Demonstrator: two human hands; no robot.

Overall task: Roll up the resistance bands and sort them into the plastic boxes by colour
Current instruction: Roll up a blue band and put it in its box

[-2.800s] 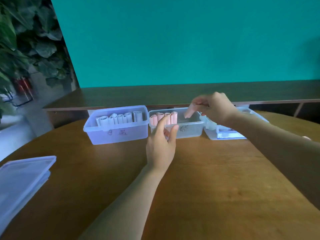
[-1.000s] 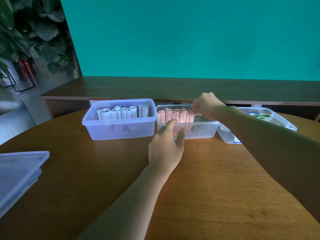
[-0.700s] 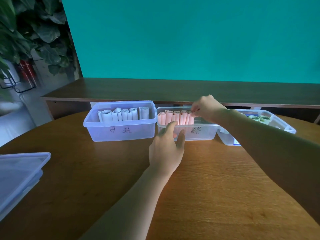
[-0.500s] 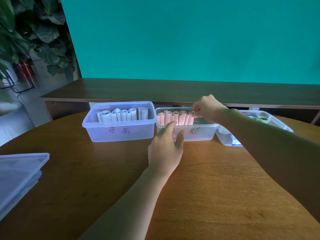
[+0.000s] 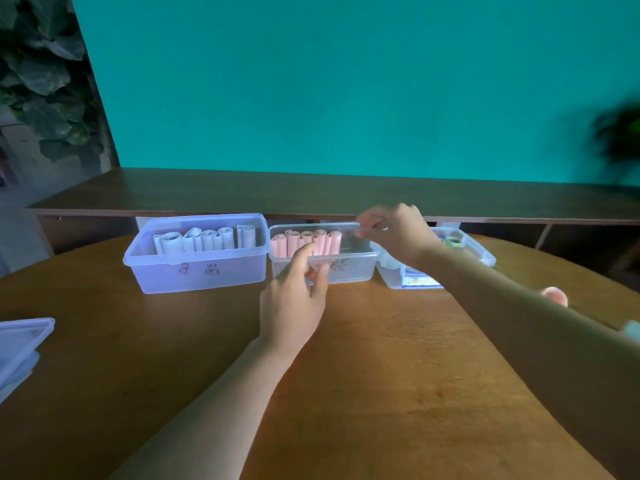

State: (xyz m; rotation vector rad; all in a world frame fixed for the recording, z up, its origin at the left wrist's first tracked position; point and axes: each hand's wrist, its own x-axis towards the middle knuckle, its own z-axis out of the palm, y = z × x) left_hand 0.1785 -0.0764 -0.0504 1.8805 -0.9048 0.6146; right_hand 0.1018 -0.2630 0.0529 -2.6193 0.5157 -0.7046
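Three clear plastic boxes stand in a row at the table's far side. The left box holds several white rolled bands. The middle box holds several pink rolls standing side by side in its left half. The right box, partly hidden by my right arm, shows green rolls. My left hand rests with relaxed fingers against the middle box's front wall. My right hand hovers over that box's right half, fingers loosely curled, holding nothing that I can see.
A loose pink roll lies on the table beyond my right forearm, with a pale greenish thing at the right edge. Stacked box lids sit at the left edge. A dark wooden bench runs behind the boxes.
My right hand has let go of the last pink roll and drawn back to the right, away from the row. My left hand has stayed at the box front.
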